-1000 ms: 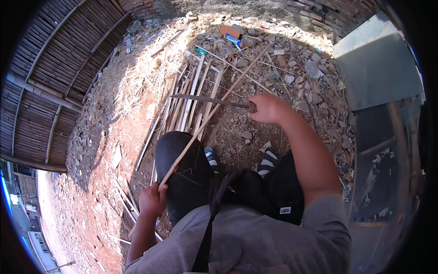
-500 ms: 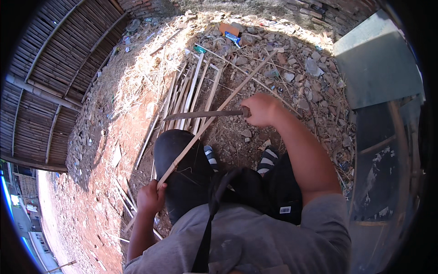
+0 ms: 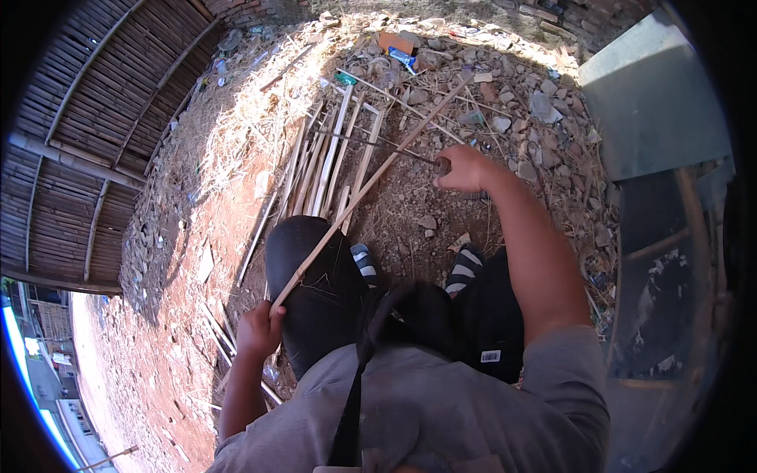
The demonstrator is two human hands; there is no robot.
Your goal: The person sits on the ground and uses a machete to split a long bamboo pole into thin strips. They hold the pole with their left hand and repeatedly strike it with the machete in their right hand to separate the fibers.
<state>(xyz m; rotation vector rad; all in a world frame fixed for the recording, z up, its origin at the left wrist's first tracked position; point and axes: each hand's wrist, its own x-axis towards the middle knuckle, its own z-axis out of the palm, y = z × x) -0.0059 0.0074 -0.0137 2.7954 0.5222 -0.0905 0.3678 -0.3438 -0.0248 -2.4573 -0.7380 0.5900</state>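
A long, narrow bamboo strip runs slantwise from my left side, over my bent left knee, to the rubble ahead. My left hand is closed round its near end beside my thigh. In my right hand is the handle of a machete, its dark blade pointing left. The blade crosses the strip and is seen nearly edge-on; whether it touches the strip, I cannot tell. Thin shavings hang from the strip at my knee.
Several pale bamboo strips lie on the ground ahead, and more lie near my left forearm. Broken stones cover the ground at right. A woven bamboo wall stands at left, a grey-green panel at right.
My right hand has moved forward and slightly right, carrying the machete farther along the strip. The blade has turned from showing its flat to nearly edge-on. My left hand stays almost still.
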